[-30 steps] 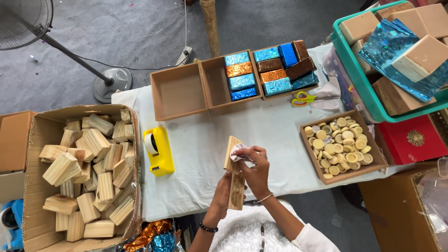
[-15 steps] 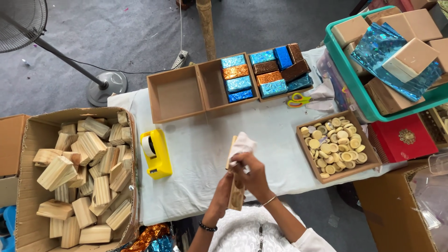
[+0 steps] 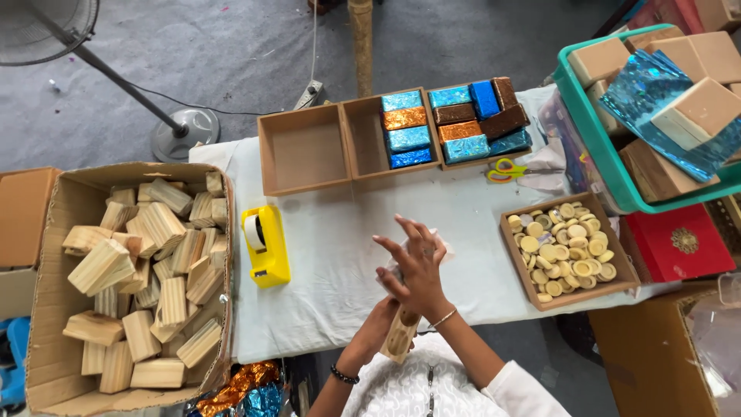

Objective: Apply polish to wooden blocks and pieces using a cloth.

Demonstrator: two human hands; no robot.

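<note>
A pale wooden block (image 3: 401, 336) stands on end just in front of me, over the near edge of the white-covered table (image 3: 463, 224). My left hand (image 3: 378, 324) grips its lower part from the left. My right hand (image 3: 417, 266) lies over its top with the fingers spread, pressing a bit of clear film or tape (image 3: 440, 245) onto it. Most of the block is hidden behind my hands.
A yellow tape dispenser (image 3: 265, 245) sits left of my hands. A cardboard box of wooden blocks (image 3: 143, 270) stands far left. Wooden trays (image 3: 305, 150) with foil-wrapped blocks (image 3: 451, 123), scissors (image 3: 509, 170), a tray of wooden discs (image 3: 567, 249) and a green crate (image 3: 610, 154) lie behind and right.
My right hand has opened its fingers and slid up over the top of the block. The block stays held on end in my left hand.
</note>
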